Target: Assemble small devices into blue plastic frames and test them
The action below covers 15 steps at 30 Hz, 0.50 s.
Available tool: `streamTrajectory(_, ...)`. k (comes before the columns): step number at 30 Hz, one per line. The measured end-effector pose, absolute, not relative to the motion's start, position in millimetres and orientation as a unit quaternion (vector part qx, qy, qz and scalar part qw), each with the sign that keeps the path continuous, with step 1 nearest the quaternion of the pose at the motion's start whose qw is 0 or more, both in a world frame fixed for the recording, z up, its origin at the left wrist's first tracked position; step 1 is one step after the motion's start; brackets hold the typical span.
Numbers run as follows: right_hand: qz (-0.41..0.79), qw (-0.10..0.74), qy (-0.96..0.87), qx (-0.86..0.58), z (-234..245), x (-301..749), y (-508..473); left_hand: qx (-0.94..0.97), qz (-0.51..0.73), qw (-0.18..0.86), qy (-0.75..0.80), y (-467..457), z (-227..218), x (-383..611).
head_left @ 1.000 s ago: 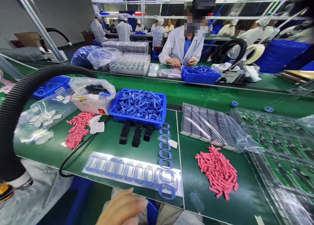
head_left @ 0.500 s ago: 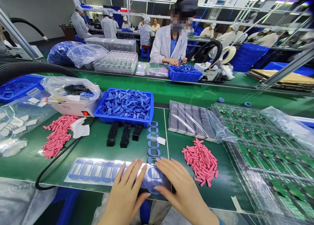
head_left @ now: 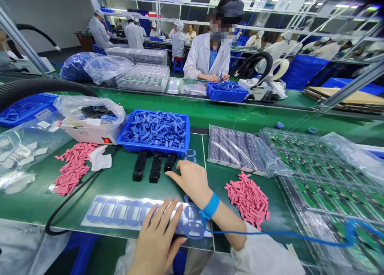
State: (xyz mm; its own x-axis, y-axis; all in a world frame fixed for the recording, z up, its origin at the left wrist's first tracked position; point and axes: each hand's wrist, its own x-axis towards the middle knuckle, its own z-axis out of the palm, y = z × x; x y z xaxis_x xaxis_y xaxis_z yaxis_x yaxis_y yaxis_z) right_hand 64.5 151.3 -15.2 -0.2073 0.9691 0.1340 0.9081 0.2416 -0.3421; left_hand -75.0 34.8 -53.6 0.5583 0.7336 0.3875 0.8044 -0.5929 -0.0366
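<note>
Left hand (head_left: 160, 235): palm down, fingers spread, grasping nothing; fingertips over the right half of the sheet of blue ovals (head_left: 85, 222), which lies along the near edge of the green tabletop (head_left: 118, 187). Right hand (head_left: 192, 181): thumb out to left, over the column of blue frames (head_left: 191, 155); cannot tell if anything is held. Three black stacks (head_left: 155, 167) at left, bare tabletop between them and sheet. Blue bin (head_left: 150, 148) borders stacks on far side. Pink strips (head_left: 249, 199) to right.
</note>
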Motion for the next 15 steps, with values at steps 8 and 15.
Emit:
streamTrajectory(8,0.106,0.141,-0.769,-0.614,-28,61,160,-0.881,-0.180,0.078,-0.430,34,-50,-78)
streamTrajectory(15,0.065,0.169,-0.786,-0.591,-30,61,158,-0.832,-0.249,-0.036,-0.495,45,-33,-99)
